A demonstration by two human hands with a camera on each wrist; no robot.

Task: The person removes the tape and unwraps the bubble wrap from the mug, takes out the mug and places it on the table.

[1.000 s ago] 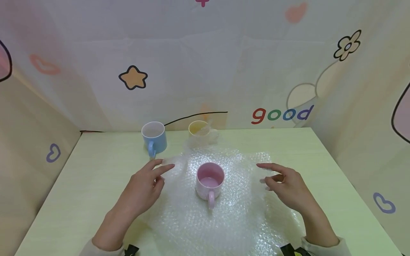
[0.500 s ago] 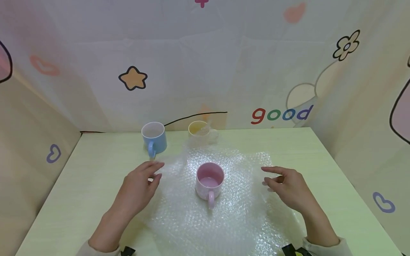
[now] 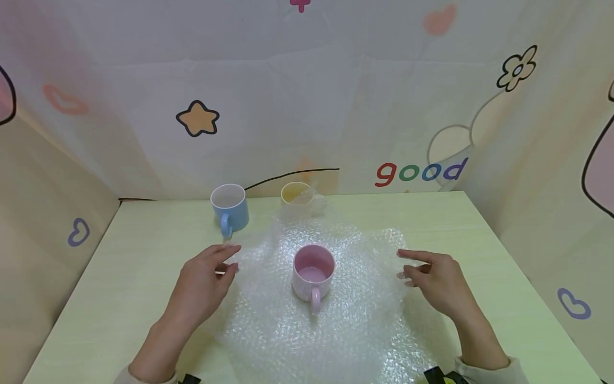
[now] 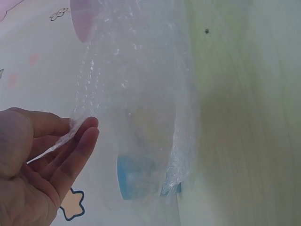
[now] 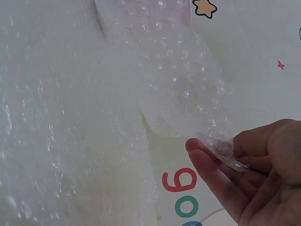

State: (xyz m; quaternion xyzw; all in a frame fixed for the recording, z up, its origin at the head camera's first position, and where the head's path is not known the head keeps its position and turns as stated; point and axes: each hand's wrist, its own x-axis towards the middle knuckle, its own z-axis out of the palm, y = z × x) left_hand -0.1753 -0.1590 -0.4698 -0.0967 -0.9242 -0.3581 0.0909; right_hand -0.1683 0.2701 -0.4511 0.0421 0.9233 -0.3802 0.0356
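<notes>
A pink mug (image 3: 313, 272) stands upright in the middle of a clear sheet of bubble wrap (image 3: 307, 346), its handle facing me. To the left of the mug, my left hand (image 3: 199, 285) pinches the sheet's left edge; in the left wrist view the raised film (image 4: 141, 84) runs out from between thumb and fingers. My right hand (image 3: 443, 285) pinches the opposite edge, and the right wrist view has that film (image 5: 174, 84) lifted, with a corner sticking out past the fingers. Through the film the pink mug looks blurred in both wrist views.
At the back left of the pale table (image 3: 120, 277) stands a blue mug (image 3: 232, 213). Beside it, near the rear edge, is a yellow-lined cup (image 3: 293, 193) partly covered in clear wrap. A printed cloth (image 3: 307, 106) hangs behind and along both sides.
My left hand has drawn back to the left and its spread fingers have come together on the wrap's edge. My right hand has shifted slightly outward. The pink mug has stayed put.
</notes>
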